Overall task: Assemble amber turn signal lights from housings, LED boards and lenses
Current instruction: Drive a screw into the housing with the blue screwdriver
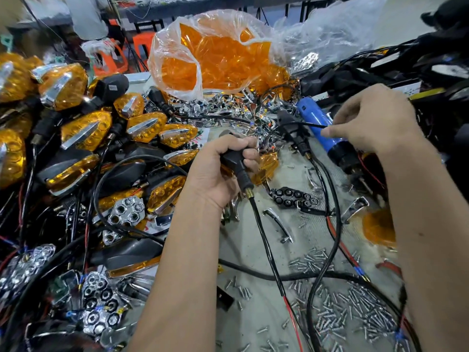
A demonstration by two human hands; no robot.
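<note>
My left hand [223, 163] grips a black turn signal housing [234, 161] by its stalk, and its black and red lead [266, 240] trails down toward me. My right hand [368, 120] pinches a thin black wire [304, 124] above a second black housing [294, 130] lying on the bench. A loose amber lens [267, 166] lies just right of my left hand. A chrome LED reflector board [294, 196] rests below it.
Finished amber signal lights [83, 130] are piled at the left. A clear bag of amber lenses [218, 62] stands at the back. A blue electric screwdriver [322, 130] lies under my right hand. Screws [355, 308] are scattered at the front right. Chrome parts [215, 107] heap in the middle.
</note>
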